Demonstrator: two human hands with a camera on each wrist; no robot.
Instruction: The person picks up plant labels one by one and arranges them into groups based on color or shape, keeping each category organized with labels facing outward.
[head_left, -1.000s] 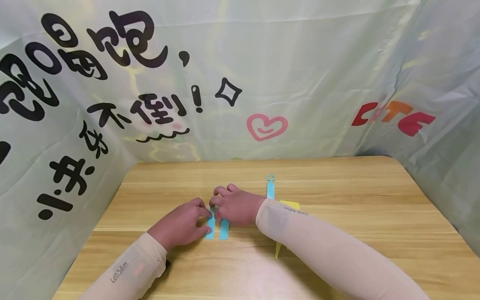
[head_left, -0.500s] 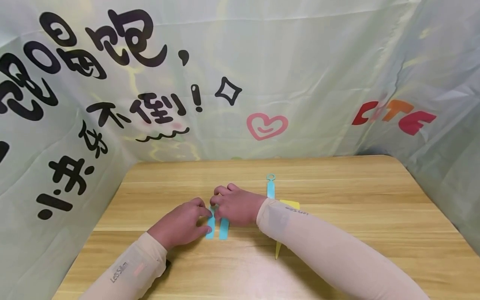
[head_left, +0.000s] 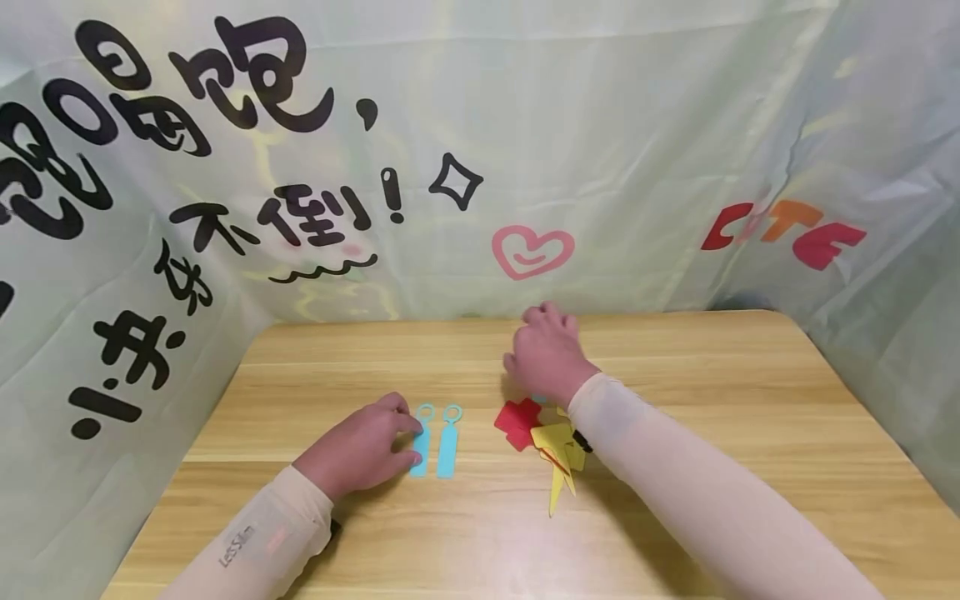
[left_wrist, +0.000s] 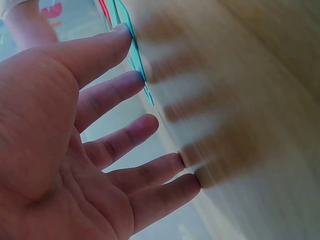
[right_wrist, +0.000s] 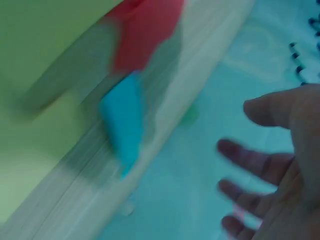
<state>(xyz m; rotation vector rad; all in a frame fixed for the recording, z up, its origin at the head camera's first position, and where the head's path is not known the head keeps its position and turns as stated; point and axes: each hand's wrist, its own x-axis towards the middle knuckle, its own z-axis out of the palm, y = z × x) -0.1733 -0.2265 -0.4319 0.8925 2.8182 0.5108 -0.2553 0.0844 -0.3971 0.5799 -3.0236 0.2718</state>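
My left hand (head_left: 363, 450) rests on the table, thumb and index fingertips touching a flat light-blue tag (head_left: 422, 450) with a ring at its top. In the left wrist view its fingers are stretched and spread, the thumb (left_wrist: 100, 52) against the tag's edge. A matching blue tag (head_left: 447, 452) lies parallel, just to the right. Farther back, my right hand (head_left: 551, 354) hovers over a third blue tag, mostly hidden in the head view. The right wrist view has this tag (right_wrist: 125, 120) blurred, apart from the loosely bent, empty fingers.
A red flat cut-out (head_left: 517, 423) lies right of the paired tags. Beside it is a heap of yellow pointed pieces (head_left: 557, 442), partly under the right forearm. The wooden table (head_left: 337, 358) ends at a printed cloth wall (head_left: 637, 167).
My right hand has left the second blue tag and moved right and back to above the third one. The red cut-out and more yellow pieces are uncovered. My left hand stays put.
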